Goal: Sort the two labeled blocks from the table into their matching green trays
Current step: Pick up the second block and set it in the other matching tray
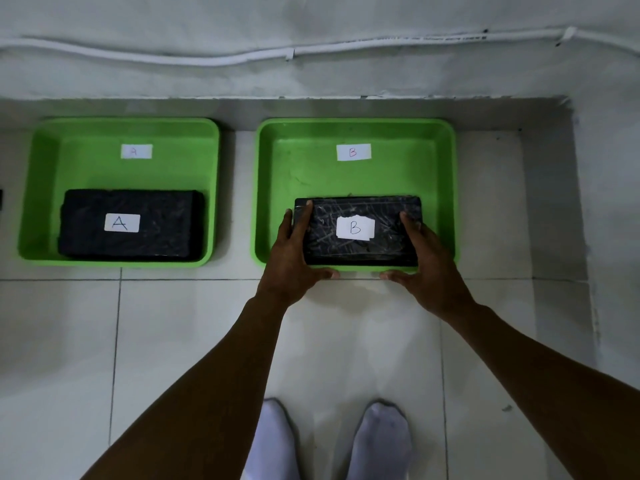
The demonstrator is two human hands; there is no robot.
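Two green trays stand side by side on the white tiled surface. The left tray carries a small label A, and the black block marked A lies flat in its near half. The right tray carries a label B. The black block marked B is over that tray's near half, held at both ends: my left hand grips its left end and my right hand its right end. Both thumbs reach under the near edge. Whether the block rests on the tray floor I cannot tell.
A white wall with a cable runs behind the trays. A raised ledge borders the right side. My two feet in white socks stand at the bottom of the view. A dark object peeks in at the left edge.
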